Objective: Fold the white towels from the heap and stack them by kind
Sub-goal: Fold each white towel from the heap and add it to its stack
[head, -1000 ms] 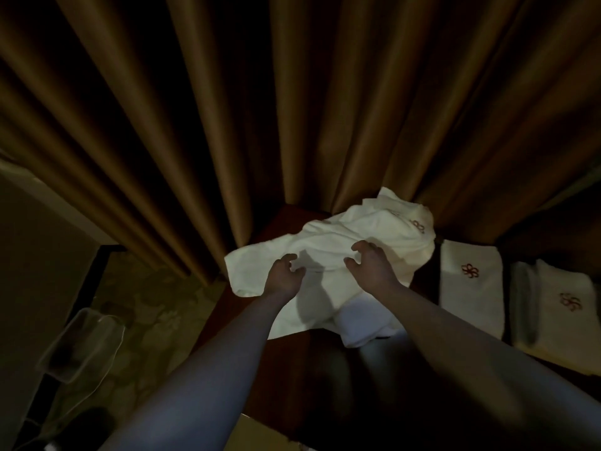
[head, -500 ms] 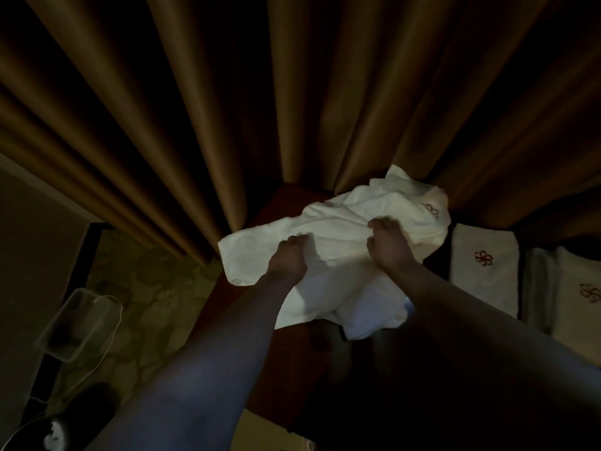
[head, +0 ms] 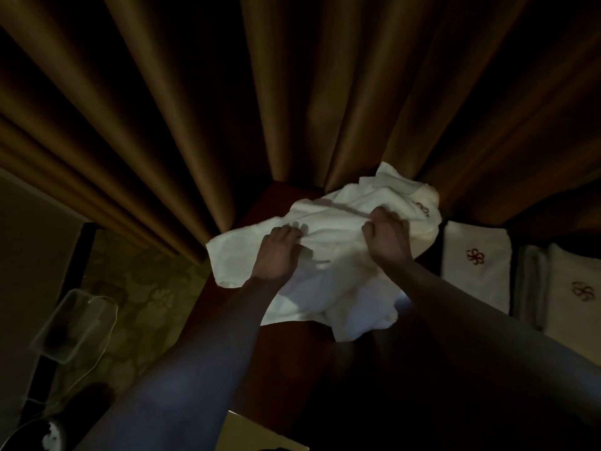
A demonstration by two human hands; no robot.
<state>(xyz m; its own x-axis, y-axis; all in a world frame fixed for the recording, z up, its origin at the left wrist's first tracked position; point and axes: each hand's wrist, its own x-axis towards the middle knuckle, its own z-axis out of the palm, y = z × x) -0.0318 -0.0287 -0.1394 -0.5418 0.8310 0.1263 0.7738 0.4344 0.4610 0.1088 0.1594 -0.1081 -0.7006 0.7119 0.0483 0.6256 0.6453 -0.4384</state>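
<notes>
My left hand and right hand pinch the heap's top towel; next, lift and spread it flat.

A single wide-angle head view looks forward and steeply down from above the person's arms, close over the dark desk. Both forearms enter from 6 o'clock and run up to mid-frame. The brown curtain fills the upper half toward 12 o'clock, bowed by the lens. The patterned floor shows at 8 o'clock.
</notes>
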